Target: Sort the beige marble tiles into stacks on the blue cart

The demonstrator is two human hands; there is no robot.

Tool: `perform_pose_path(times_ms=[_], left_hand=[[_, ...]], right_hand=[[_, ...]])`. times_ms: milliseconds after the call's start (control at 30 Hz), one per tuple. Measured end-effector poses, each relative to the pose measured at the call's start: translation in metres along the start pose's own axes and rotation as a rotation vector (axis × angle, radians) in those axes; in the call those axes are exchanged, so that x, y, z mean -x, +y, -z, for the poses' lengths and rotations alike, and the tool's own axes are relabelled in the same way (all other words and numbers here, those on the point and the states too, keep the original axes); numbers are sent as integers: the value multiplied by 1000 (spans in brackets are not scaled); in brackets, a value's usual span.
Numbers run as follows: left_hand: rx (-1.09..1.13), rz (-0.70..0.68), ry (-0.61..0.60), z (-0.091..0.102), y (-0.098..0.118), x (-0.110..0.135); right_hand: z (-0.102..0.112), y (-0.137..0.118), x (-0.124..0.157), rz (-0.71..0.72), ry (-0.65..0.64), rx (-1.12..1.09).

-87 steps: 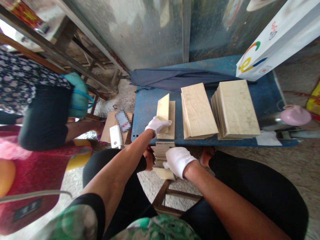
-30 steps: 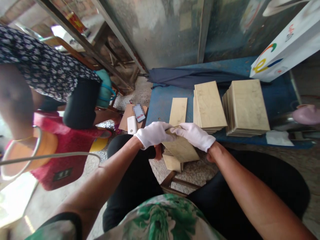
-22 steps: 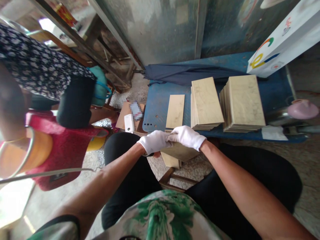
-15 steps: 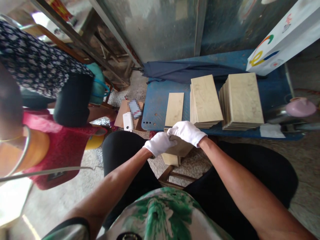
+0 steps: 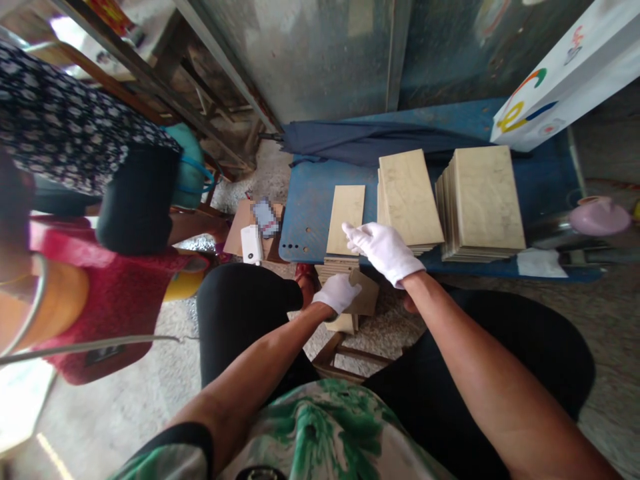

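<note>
My left hand [image 5: 339, 293], in a white glove, is closed on the left edge of a thin wooden board [image 5: 366, 295], tilted low between my knees. My right hand [image 5: 383, 248], gloved too, is stretched over the near part of a narrow stack of boards [image 5: 347, 213]; its fingers are extended and it holds nothing I can see. Whether the fingertips touch the top board I cannot tell. Below the held board, the pale end of another wooden piece [image 5: 343, 324] shows, partly hidden.
Two taller board stacks [image 5: 409, 193] [image 5: 484, 193] stand on the blue bench [image 5: 305, 193], with a folded dark umbrella [image 5: 350, 140] behind. A white bag [image 5: 530, 113] and pink-lidded bottle [image 5: 600, 215] are at right. Another person [image 5: 140, 200] sits at left, near a phone [image 5: 266, 217] on a box.
My hands have come apart. The right one has let go of the board and moved up over the narrow stack; the left has shifted slightly right and down, keeping the board.
</note>
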State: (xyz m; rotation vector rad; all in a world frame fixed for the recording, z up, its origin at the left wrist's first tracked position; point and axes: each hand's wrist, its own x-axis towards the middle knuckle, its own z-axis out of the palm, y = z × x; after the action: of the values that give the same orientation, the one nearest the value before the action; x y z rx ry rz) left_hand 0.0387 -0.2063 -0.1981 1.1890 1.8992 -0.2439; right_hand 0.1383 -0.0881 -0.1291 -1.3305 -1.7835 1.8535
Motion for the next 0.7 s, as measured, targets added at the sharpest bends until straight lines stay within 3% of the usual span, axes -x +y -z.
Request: perform_pose_path(times_ms=[300,700], left_hand=[[-18,84,-36,-16,18,-22],[0,86,-47,-21,19,-32]], right_hand=[[1,-2,0,-3,-7,39],[0,-2,-2,-36,-12,80]])
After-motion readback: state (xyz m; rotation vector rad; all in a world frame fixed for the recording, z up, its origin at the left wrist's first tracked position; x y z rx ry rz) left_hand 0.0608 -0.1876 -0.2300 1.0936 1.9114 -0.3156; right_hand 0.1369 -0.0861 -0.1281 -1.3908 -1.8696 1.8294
